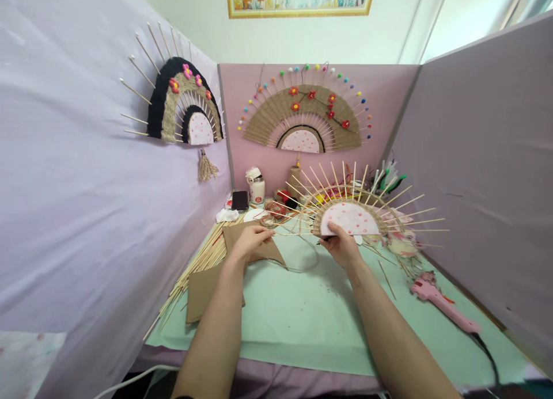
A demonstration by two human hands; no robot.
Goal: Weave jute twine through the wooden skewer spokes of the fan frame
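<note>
My right hand [343, 246] grips a half-round fan [349, 219] by its lower edge, thumb on the pink spotted face. Woven twine rings that half disc, and thin wooden sticks [406, 203] radiate from it. My left hand [253, 242] is closed, its fingertips pinched together beside the tip of the lowest left stick. Whether they hold that stick or twine, I cannot tell. A loose loop of twine [317, 261] hangs between the hands over the table. Under my left hand lies a curved piece of brown cardboard [270, 252].
A bundle of sticks [203, 255] and a cardboard piece [203, 289] lie on the left. The pink glue gun [444, 307] with its black cable is at right. At the back stand a white bottle [257, 189] and twine cone [294, 180]. Finished fans [311, 114] hang on the partitions.
</note>
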